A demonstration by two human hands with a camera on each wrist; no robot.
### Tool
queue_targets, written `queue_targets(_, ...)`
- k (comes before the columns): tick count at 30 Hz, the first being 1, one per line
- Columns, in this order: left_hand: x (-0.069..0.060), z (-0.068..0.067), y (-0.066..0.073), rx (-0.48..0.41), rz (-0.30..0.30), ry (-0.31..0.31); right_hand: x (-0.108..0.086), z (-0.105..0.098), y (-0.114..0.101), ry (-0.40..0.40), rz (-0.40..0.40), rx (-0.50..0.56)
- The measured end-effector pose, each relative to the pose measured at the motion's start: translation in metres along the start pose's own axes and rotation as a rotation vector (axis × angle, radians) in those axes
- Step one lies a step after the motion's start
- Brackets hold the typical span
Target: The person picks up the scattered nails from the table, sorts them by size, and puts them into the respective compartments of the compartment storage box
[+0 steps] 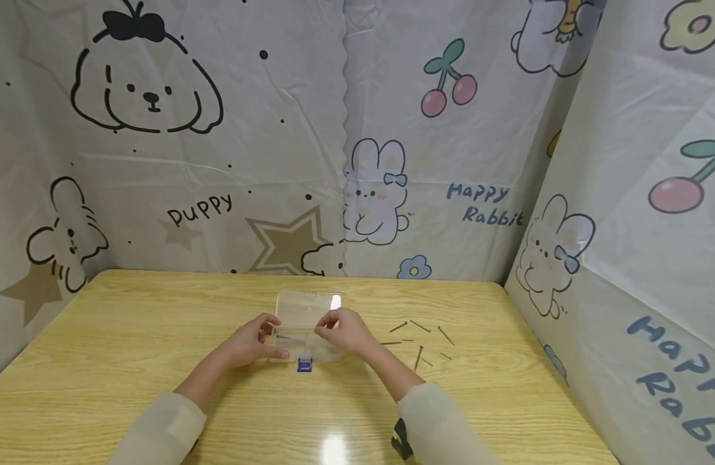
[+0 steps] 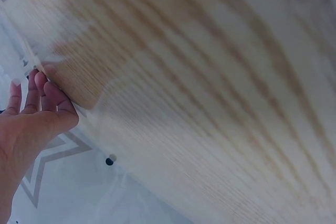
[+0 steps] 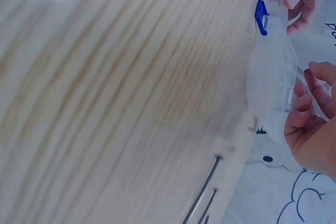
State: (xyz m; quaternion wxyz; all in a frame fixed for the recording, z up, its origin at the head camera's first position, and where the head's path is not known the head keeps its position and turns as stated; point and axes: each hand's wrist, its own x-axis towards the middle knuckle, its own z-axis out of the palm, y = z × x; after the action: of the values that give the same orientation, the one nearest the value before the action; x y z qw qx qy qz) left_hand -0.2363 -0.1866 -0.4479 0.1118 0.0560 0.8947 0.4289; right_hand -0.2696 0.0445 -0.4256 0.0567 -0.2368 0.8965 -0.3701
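A clear plastic divided box (image 1: 324, 354) lies on the table, its lid (image 1: 301, 309) raised at the back and a blue latch (image 1: 304, 365) at the front. My left hand (image 1: 249, 341) grips the box's left side, thumb along the front part. Over the right half of the box is my right hand (image 1: 347, 332), fingertips drawn together; whether anything thin sits between them cannot be seen. A thin dark line, perhaps a nail (image 1: 283, 337), shows in the left compartment. Several loose nails (image 1: 418, 357) of different lengths lie right of the box; the right wrist view shows some nails (image 3: 202, 191) too.
The wood-grain table (image 1: 130, 323) ends at a patterned cloth (image 1: 299, 161) behind and another cloth side (image 1: 642, 258) on the right. A small black and yellow object (image 1: 400, 440) lies partly behind the right sleeve (image 1: 438, 420) near the front.
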Motion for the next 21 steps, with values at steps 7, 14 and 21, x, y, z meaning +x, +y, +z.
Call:
queue_targets(7,0.001,0.000,-0.001,-0.005,0.012,0.001,-0.015,-0.020,0.011,-0.002,0.019,-0.032)
queue_targets(14,0.001,-0.001,-0.001,-0.003,0.013,-0.004,-0.029,-0.035,0.030,-0.009,0.049,-0.059)
queue_targets(21,0.000,0.000,-0.001,0.000,0.012,-0.003,-0.043,-0.049,0.044,-0.005,0.072,-0.059)
